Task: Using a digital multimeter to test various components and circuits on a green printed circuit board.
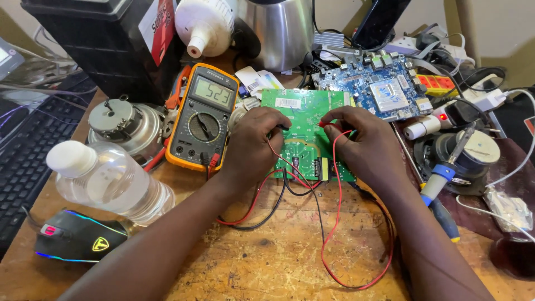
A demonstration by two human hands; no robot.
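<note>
Bare, scuffed wood of the counter (267, 262) fills the nearest stretch, crossed by a long red lead (337, 223) that loops wide to the right and a black lead (262, 220) curling beside it. At the near left sits a black computer mouse (75, 242) with coloured edge lighting, and just beyond it a clear plastic bottle (108, 184) with a white cap lies on its side. Both forearms reach in from the bottom edge. Further in, the left hand (253, 147) is curled shut, pinching what seems to be the black lead's probe tip down onto the green circuit board (304, 134); the tip itself is hidden under the fingers. The right hand (365, 145) is likewise closed, thumb and forefinger gripping the red probe tip against the same board. That green board lies flat at the middle of the counter, between and partly under both hands. Just left of the left hand lies a yellow-cased multimeter (202, 117), its display lit and both leads plugged in at its lower edge. To the right, a soldering iron (446, 178) with a blue grip rests tilted. Behind the green board lies a blue circuit board (382, 83), and farthest back stand a steel kettle (276, 30) and a black box (106, 44)
</note>
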